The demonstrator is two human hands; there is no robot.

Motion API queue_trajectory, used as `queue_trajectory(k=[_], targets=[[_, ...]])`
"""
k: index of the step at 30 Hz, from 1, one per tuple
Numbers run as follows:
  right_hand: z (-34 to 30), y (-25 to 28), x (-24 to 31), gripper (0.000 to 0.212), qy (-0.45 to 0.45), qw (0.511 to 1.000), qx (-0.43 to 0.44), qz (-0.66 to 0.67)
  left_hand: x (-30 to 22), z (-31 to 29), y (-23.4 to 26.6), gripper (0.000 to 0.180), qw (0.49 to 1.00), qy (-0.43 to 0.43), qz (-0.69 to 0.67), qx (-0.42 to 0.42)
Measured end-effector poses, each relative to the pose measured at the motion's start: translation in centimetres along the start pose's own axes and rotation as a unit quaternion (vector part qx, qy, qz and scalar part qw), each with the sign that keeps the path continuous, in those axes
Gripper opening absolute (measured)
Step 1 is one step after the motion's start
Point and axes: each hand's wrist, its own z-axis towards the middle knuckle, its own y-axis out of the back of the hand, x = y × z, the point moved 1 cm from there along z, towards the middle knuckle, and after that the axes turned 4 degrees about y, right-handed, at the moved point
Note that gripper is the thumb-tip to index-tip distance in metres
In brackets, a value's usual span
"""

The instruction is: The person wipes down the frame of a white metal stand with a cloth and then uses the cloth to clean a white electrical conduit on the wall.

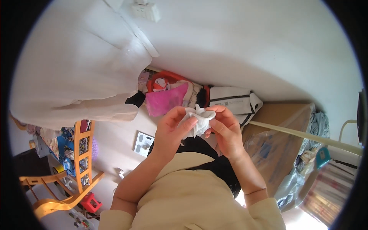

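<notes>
A small bunched white cloth is held up in front of my chest, in the middle of the head view. Its folds and a curled edge show, but its exact kind cannot be made out. My left hand is closed on the left side of the cloth, thumb pressed on top. On the opposite side, my right hand pinches the curled edge between thumb and fingers. Parts of the cloth are hidden behind the fingers of both hands.
Beyond my hands lie a pink bag, a red basin with clothes and a white-and-black storage bag. A large cardboard box and a pale rail are at right. A white scale and wooden chair are at left.
</notes>
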Motion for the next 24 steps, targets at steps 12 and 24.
queue_trajectory(k=[12,24], targets=[[0.9,-4.8,2.9,0.041,0.137,0.974,0.076,-0.163,-4.7,1.0,0.4,0.016,0.979,-0.164,0.114,0.034],[7.8,-14.0,1.1,0.014,0.315,0.930,0.049,-0.181,-13.8,4.6,7.5,0.011,0.949,-0.173,0.219,0.146]])
